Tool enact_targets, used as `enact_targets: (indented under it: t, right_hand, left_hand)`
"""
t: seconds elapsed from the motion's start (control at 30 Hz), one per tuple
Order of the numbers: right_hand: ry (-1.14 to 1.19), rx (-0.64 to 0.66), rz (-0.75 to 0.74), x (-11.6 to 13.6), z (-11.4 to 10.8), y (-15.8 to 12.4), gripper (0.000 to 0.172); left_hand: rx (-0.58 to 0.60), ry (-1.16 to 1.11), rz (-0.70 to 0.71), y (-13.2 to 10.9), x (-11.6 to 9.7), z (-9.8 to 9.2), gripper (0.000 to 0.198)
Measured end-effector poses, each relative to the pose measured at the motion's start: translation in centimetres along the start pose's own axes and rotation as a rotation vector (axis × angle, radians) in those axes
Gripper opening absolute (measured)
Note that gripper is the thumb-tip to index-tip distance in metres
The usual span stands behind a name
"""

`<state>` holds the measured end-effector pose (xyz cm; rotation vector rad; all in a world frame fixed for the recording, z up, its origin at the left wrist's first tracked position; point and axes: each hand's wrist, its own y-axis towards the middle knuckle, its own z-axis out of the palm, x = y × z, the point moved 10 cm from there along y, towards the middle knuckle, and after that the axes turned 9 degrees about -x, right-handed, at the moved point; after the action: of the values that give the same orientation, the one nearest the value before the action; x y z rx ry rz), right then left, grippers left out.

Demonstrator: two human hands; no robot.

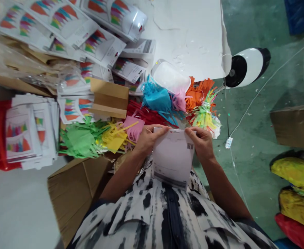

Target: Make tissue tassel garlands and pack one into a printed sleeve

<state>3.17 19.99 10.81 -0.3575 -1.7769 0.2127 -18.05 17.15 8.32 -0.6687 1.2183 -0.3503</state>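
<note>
Both my hands hold a white paper packet (172, 157) by its top edge, close to my chest. My left hand (149, 137) pinches the top left corner with fingers closed. My right hand (201, 141) pinches the top right corner the same way. The packet's back faces me, with grey print along its lower edge. Just beyond my hands lie piles of cut tissue-paper pennants: green (79, 140), yellow (114, 137), pink (134, 128), blue (156, 98) and orange (200, 90).
Packed white banner packets (27, 131) are stacked at the left and heaped at the back (89, 38). An open cardboard box (74, 188) stands below my left arm. A white plastic tub (170, 77), a black-and-white fan (246, 67) and coloured bags (295, 169) are on the right.
</note>
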Motion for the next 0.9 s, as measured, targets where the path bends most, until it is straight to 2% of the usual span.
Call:
enact_targets:
  t: [0.07,0.2,0.3,0.37,0.43,0.53,0.63,0.77,0.9]
  right_hand:
    - [-0.016,0.054,-0.028,-0.3,0.3,0.7,0.027]
    - [-0.200,0.246,-0.394,2.7,1.6,1.4,0.044]
    - [-0.336,0.398,-0.568,4.1,2.7,1.1,0.038]
    - [-0.387,0.465,-0.606,4.2,3.1,0.8,0.034]
    - [-0.419,0.497,-0.638,4.2,3.4,0.4,0.038]
    - [-0.441,0.464,-0.666,4.0,3.2,0.2,0.043]
    - [-0.416,0.440,-0.667,4.0,2.9,0.3,0.037]
    - [-0.388,0.516,-0.681,4.0,3.0,0.2,0.044]
    - [-0.397,0.507,-0.641,3.4,2.6,0.7,0.046]
  left_hand:
    - [0.040,-0.037,-0.020,0.7,0.8,0.5,0.051]
    - [0.094,-0.042,-0.029,1.7,2.0,1.1,0.071]
    - [0.194,-0.038,-0.066,1.7,2.5,2.4,0.077]
    - [0.261,-0.049,-0.096,1.4,2.8,3.3,0.080]
    - [0.274,-0.058,-0.129,1.3,3.1,3.8,0.080]
    - [0.246,-0.052,-0.145,1.1,3.3,3.9,0.078]
    - [0.257,-0.009,-0.099,0.8,2.7,4.0,0.073]
    - [0.295,0.009,-0.108,0.2,2.9,4.0,0.087]
    - [0.257,-0.020,-0.192,0.0,4.6,3.6,0.068]
